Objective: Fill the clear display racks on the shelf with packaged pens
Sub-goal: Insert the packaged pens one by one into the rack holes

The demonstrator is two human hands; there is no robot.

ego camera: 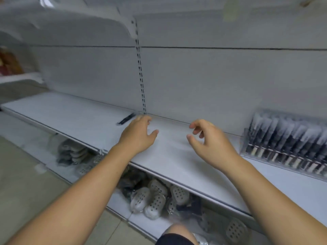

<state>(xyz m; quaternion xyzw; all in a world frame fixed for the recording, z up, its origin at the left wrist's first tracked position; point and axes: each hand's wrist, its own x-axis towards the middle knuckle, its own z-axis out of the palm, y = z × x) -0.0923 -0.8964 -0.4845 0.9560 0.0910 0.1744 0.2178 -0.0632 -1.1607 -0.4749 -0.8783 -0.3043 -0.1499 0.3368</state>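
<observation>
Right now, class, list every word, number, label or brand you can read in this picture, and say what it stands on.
No text can be read.
Packaged pens in the clear display rack: any print too blurred.
Pale tag at the top: blurred.
Red goods at far left: blurred.

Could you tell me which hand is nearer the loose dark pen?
The left hand, its fingers beside the pen; the right hand hovers farther right, toward the rack.
</observation>
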